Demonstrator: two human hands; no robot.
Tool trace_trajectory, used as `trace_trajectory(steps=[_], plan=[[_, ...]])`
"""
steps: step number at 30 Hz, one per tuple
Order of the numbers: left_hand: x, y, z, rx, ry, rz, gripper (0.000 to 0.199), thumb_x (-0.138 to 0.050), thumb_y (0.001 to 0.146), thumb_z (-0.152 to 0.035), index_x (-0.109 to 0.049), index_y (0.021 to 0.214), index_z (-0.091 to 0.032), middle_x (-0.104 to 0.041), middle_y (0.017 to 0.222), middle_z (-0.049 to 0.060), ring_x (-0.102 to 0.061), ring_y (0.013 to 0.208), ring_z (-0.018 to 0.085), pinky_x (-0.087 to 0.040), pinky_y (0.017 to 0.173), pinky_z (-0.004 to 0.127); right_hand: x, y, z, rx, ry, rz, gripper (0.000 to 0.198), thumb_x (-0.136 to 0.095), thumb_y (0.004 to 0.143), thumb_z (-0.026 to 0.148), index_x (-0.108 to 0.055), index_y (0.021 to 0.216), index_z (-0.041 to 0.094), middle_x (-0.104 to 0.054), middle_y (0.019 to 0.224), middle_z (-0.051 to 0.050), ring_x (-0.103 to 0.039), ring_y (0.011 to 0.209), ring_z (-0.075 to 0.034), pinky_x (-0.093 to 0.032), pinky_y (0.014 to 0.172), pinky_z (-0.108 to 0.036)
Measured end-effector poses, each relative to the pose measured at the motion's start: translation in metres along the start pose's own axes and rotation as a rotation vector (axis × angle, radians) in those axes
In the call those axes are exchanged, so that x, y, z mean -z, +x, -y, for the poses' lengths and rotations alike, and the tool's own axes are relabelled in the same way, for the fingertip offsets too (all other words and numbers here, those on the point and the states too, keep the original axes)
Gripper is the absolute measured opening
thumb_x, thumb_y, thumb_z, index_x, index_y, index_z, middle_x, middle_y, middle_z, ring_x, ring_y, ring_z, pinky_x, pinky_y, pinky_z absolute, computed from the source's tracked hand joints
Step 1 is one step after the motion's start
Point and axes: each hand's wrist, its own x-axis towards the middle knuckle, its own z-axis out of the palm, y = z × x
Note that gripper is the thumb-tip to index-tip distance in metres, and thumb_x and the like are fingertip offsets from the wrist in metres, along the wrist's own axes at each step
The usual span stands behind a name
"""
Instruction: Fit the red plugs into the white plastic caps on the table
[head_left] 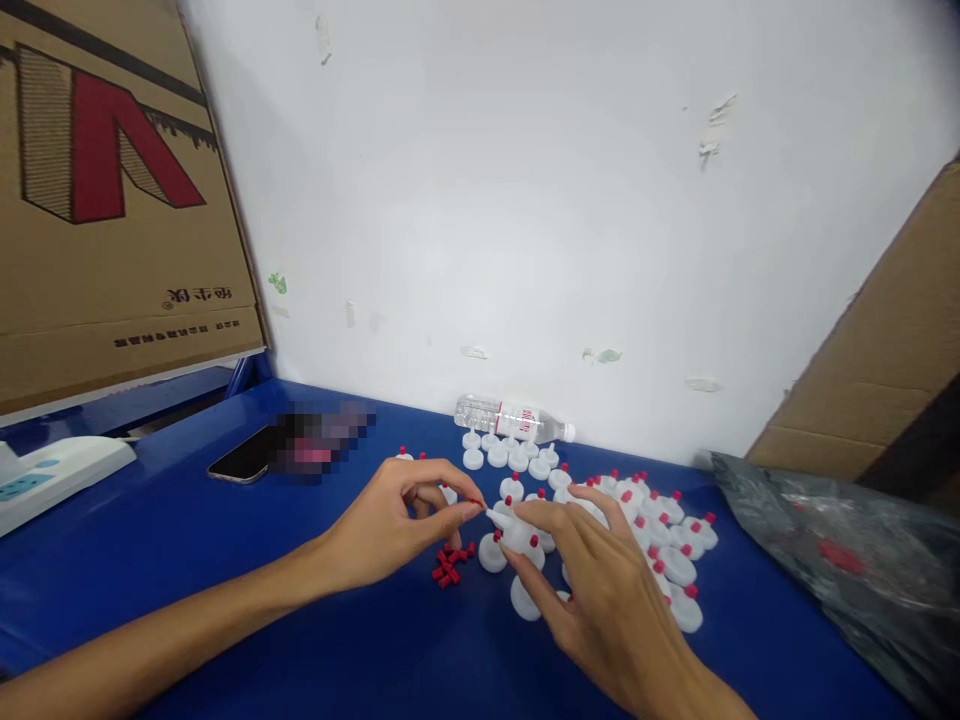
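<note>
nozzle (496, 518) on white cap (516, 538), pinched in right hand (604, 575), axis toward ten o'clock, meeting left hand (401, 522) pinching red tip (475, 502); loose red tips (447, 574) nearer left.

Nozzle lids (681, 567) smooth plastic; bottle (510, 417) glossy; carton (150, 265) matt cardboard.

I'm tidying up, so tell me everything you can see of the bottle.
The bottle looks like clear plastic, ridged toward its base, with a red-marked label and a white cap on. It lies on its side on the blue table near the wall, cap to the right. White spouted pieces stand just in front; whether any touch it is unclear.
</note>
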Motion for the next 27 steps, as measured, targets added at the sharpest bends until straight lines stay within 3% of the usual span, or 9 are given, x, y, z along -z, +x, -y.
trace_trajectory(steps=[6, 11, 14, 20, 27], plan=[[-0.0041, -0.0016, -0.0009, 0.008, -0.06, 0.061, 0.024, -0.069, 0.093, -0.038, -0.075, 0.1, -0.017, -0.072, 0.068, 0.001, -0.067, 0.055, 0.012, -0.045, 0.05, 0.019, 0.0023, 0.0013, 0.0025, 0.048, 0.022, 0.018, 0.026, -0.059, 0.096, 0.012, -0.056, 0.121, 0.016, -0.071, 0.107, -0.005, -0.068, 0.097, -0.017, -0.037, 0.106, -0.043], [-0.0034, 0.0003, 0.0038, -0.265, 0.237, 0.06, 0.018, -0.059, 0.101, -0.028, -0.073, 0.108, -0.02, -0.072, 0.09, 0.004, -0.062, 0.073, 0.012, -0.045, 0.066, 0.023, 0.0038, 0.0014, 0.0057, 0.07, 0.046, 0.042, 0.028, -0.056, 0.096, 0.012, -0.054, 0.124, 0.014, -0.07, 0.102, -0.008, -0.067, 0.095, -0.021, -0.046, 0.096, -0.044], [-0.0036, -0.0008, 0.0041, -0.363, 0.332, 0.139, 0.023, -0.048, 0.105, -0.023, -0.07, 0.11, -0.017, -0.064, 0.088, 0.004, -0.055, 0.075, 0.013, -0.042, 0.068, 0.024, 0.0038, 0.0011, 0.0077, 0.055, 0.078, 0.057, 0.028, -0.056, 0.094, 0.011, -0.055, 0.122, 0.015, -0.068, 0.099, -0.009, -0.065, 0.092, -0.023, -0.052, 0.086, -0.042], [-0.0071, -0.0061, -0.0037, -0.336, 0.281, 0.19, 0.031, -0.04, 0.107, -0.024, -0.06, 0.086, -0.015, -0.055, 0.076, 0.001, -0.048, 0.069, 0.013, -0.039, 0.067, 0.025, 0.0042, 0.0003, 0.0099, 0.063, 0.098, 0.037, 0.025, -0.056, 0.093, 0.01, -0.057, 0.117, 0.015, -0.067, 0.099, -0.009, -0.064, 0.091, -0.023, -0.055, 0.083, -0.04], [-0.0073, -0.0032, -0.0028, -0.319, 0.287, 0.176, 0.033, -0.042, 0.107, -0.029, -0.067, 0.092, -0.014, -0.059, 0.078, 0.003, -0.052, 0.071, 0.014, -0.04, 0.069, 0.026, 0.0006, 0.0015, 0.0074, 0.086, 0.047, 0.053, 0.024, -0.055, 0.097, 0.014, -0.056, 0.121, 0.015, -0.068, 0.1, -0.009, -0.065, 0.092, -0.022, -0.055, 0.083, -0.04]])
